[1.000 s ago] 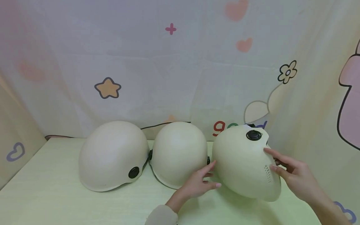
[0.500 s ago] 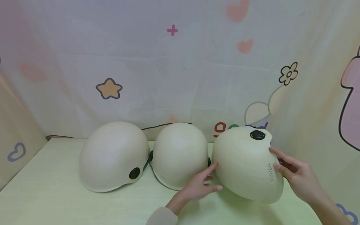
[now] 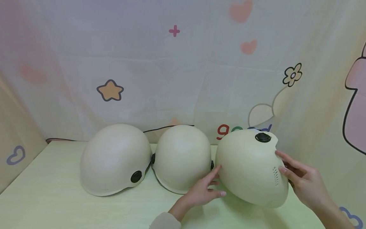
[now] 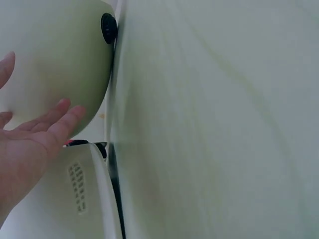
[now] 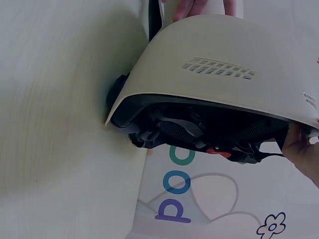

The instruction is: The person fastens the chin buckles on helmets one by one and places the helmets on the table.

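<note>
Three cream helmets stand in a row on the table. My right hand (image 3: pixel 306 183) grips the rim of the right-hand helmet (image 3: pixel 248 168), which is tilted, with a round black disc (image 3: pixel 262 137) near its top edge. Its black lining (image 5: pixel 184 127), straps and a red part (image 5: pixel 219 152) show in the right wrist view. My left hand (image 3: pixel 201 190) has its fingers extended, fingertips against that helmet's left side. It is in front of the middle helmet (image 3: pixel 183 152). Farther left sits the left-hand helmet (image 3: pixel 114 159), rim down.
The pale wood-grain table (image 3: pixel 51 203) carries all the helmets, which sit close side by side. A printed curtain (image 3: pixel 160 73) hangs directly behind them and along both sides. A dark cord (image 3: pixel 168 127) runs along the back.
The right-hand helmet has shifted and turned slightly to the right, with my right hand moving along on its rim. My left hand's fingertips stay by its left side. The other helmets remain in place.
</note>
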Available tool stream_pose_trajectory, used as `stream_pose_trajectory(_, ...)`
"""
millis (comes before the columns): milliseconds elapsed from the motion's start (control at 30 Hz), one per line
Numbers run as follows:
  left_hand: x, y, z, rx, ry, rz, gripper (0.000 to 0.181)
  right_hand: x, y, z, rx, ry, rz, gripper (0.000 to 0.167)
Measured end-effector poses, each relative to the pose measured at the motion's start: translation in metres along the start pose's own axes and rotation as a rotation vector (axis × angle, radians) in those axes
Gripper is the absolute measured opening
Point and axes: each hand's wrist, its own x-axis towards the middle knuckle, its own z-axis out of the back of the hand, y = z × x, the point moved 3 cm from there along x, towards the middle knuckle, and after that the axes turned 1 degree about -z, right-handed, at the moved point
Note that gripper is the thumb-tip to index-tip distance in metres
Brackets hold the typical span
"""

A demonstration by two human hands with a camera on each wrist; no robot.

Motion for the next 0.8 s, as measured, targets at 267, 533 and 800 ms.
stream_pose_trajectory(267, -0.003, -0.01, 0.002, -0.024, -0.021, -0.046, 0.081, 0.0, -0.003, 0.004, 0.291, 0.032, -0.028, 0.045)
stream_pose_trajectory(533, -0.001, -0.013, -0.001, 0.007, -0.016, -0.055, 0.081, -0.006, -0.008, 0.016, 0.405, 0.029, -0.082, 0.045)
stream_pose_trajectory(800, -0.002, -0.011, -0.007, 0.006, -0.013, -0.02, 0.085, -0.01, -0.012, 0.024, 0.527, -0.01, -0.085, 0.044)
